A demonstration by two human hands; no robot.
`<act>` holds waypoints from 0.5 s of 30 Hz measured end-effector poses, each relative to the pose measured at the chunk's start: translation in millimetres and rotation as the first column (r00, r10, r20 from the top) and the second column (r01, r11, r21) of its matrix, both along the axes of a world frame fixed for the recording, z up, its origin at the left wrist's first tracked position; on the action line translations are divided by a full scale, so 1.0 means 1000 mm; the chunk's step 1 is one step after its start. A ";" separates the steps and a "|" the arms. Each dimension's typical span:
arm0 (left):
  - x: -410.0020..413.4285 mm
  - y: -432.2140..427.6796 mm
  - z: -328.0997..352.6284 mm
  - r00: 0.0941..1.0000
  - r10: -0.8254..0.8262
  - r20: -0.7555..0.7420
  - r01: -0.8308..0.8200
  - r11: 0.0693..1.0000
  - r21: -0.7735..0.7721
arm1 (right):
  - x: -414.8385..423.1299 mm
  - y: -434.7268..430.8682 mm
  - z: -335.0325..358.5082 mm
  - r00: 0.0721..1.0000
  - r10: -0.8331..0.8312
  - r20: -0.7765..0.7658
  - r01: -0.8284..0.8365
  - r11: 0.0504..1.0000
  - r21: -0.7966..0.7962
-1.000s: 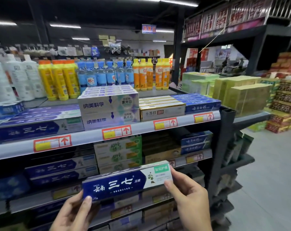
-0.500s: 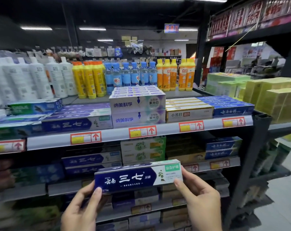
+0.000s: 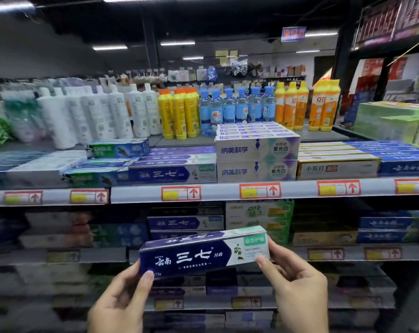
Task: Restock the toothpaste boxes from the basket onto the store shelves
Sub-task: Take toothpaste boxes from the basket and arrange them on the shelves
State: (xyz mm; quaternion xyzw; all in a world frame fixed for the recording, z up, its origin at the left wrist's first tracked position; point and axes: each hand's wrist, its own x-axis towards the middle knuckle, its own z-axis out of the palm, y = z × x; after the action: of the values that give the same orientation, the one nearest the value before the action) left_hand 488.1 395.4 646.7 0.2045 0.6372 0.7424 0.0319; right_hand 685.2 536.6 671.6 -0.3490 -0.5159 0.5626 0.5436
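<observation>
I hold a dark blue and white toothpaste box (image 3: pixel 203 254) lengthwise in front of the shelves, slightly tilted with its right end higher. My left hand (image 3: pixel 122 301) grips its left end, thumb on the front face. My right hand (image 3: pixel 297 287) grips its right end. Matching blue boxes (image 3: pixel 172 174) lie on the upper shelf, just left of a white toothpaste stack (image 3: pixel 256 159). More of the same blue boxes (image 3: pixel 184 223) sit on the shelf below, right behind the held box. The basket is out of sight.
The upper shelf rail (image 3: pixel 227 191) carries red price tags. Behind the toothpaste stand white bottles (image 3: pixel 95 114), yellow bottles (image 3: pixel 179 114), blue bottles (image 3: pixel 237 106) and orange bottles (image 3: pixel 307 104). Lower shelves hold further blurred boxes. A dark upright (image 3: pixel 410 272) ends the shelving at right.
The view has swung left along the shelves and moved nearer to them. The box stays in both hands, and more of its top face now shows.
</observation>
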 end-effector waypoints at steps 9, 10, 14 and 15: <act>-0.068 -0.020 0.022 0.994 -0.072 -0.086 0.073 0.997 0.013 | -0.061 -0.018 0.024 0.999 -0.051 -0.005 0.051 0.994 0.097; -0.078 -0.021 0.025 0.993 -0.072 -0.093 0.075 0.997 0.029 | -0.069 -0.020 0.026 0.998 -0.064 -0.007 0.064 0.992 0.112; -0.122 -0.023 0.036 0.985 -0.128 -0.111 0.136 0.988 0.066 | -0.101 -0.022 0.032 0.994 -0.106 -0.036 0.111 0.979 0.171; -0.130 -0.022 0.039 0.983 -0.142 -0.120 0.152 0.985 0.077 | -0.107 -0.022 0.034 0.992 -0.118 -0.046 0.125 0.974 0.188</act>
State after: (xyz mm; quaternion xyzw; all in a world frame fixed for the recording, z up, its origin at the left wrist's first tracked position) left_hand 357.9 373.1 685.8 0.2943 0.5887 0.7518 0.0413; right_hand 577.7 514.9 705.8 -0.3167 -0.5356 0.4824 0.6166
